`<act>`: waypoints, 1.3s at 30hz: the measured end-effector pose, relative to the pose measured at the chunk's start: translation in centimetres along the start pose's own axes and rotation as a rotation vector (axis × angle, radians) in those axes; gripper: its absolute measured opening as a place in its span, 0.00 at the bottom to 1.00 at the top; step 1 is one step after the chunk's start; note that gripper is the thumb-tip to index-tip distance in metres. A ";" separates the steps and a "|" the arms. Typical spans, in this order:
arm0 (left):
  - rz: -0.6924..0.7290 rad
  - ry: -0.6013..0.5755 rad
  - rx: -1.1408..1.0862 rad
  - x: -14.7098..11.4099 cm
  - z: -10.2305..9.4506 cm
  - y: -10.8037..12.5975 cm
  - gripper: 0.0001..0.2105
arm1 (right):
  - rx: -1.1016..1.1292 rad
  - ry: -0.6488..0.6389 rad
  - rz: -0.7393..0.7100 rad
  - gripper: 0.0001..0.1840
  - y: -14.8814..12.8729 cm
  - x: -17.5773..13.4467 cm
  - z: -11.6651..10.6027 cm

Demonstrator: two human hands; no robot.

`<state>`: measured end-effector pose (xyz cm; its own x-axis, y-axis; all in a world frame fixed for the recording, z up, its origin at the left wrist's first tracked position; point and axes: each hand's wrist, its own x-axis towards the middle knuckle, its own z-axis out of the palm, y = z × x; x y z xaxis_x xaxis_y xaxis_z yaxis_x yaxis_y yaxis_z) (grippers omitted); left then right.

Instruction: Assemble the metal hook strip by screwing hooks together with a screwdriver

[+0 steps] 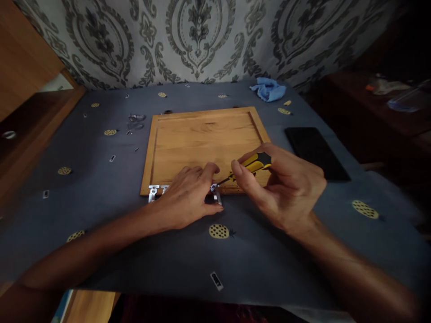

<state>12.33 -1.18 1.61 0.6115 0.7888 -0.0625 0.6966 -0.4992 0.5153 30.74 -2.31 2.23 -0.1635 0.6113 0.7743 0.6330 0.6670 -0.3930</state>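
Observation:
A framed wooden panel (205, 139) lies flat on the cloth-covered table. At its near edge, my left hand (185, 193) pins a silvery metal bracket (217, 197) between thumb and forefinger. My right hand (286, 188) grips a yellow-and-black screwdriver (251, 165), its shaft slanting down to the left with the tip at that bracket. Whether the tip sits in a screw is too small to tell. Another silvery bracket (153, 192) lies along the panel's near left corner, partly covered by my left hand and wrist.
A black flat rectangular object (316, 152) lies right of the panel. A crumpled blue cloth (269, 89) rests at the back right. Small metal pieces (135, 119) are scattered left of the panel. Wooden furniture (30, 54) stands at the left, before a patterned curtain (198, 36) behind.

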 end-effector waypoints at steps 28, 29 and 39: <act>0.005 0.181 -0.109 -2.4 -4.1 -3.9 0.11 | 0.006 0.025 0.082 0.13 -0.6 0.3 -0.2; 0.012 0.194 -0.119 -2.6 -4.1 -4.2 0.10 | 0.012 0.035 0.103 0.12 -0.6 0.3 -0.3; 0.103 0.201 -0.046 -3.7 -2.7 -3.9 0.08 | 0.071 -0.011 0.186 0.09 -0.4 -0.1 0.1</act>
<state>6.35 -1.18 2.13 0.5879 0.7926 0.1617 0.6137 -0.5673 0.5491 30.41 -2.60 2.27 -0.0572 0.7316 0.6794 0.5982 0.5699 -0.5634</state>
